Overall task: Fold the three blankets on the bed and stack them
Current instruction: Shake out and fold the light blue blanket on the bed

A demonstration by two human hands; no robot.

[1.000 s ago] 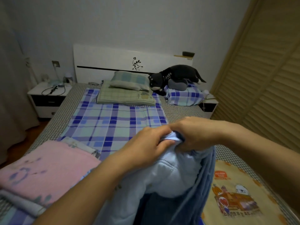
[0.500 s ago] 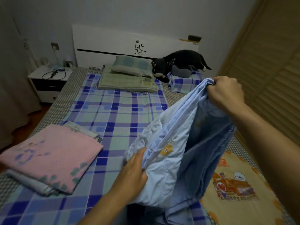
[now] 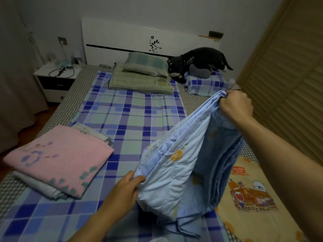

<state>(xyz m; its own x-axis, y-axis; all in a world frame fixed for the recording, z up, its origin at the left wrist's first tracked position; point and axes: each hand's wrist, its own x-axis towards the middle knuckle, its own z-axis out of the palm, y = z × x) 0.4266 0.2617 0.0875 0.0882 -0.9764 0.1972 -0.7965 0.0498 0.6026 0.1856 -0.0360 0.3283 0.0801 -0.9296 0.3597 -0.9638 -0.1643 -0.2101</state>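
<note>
A light blue blanket [image 3: 185, 165] with small orange flowers hangs doubled over the bed between my hands. My right hand [image 3: 236, 106] grips its upper corner, raised at the right. My left hand [image 3: 128, 189] pinches its lower edge near the bed, in the middle foreground. At the left lies a folded pink blanket [image 3: 59, 156] on top of a folded pale patterned blanket [image 3: 90, 131]. The bed [image 3: 132, 119] carries a blue and green plaid sheet.
A yellow cartoon-print cloth [image 3: 253, 203] lies at the right of the bed. Pillows [image 3: 143, 74] and a black plush dog [image 3: 197, 62] sit by the white headboard. A nightstand [image 3: 54, 79] with cables stands far left; slatted wardrobe doors [image 3: 288, 84] line the right.
My hands were together on the bunched blue blanket, then drew apart: the right hand rose to the right, the left hand dropped down along the edge, spreading the blanket.
</note>
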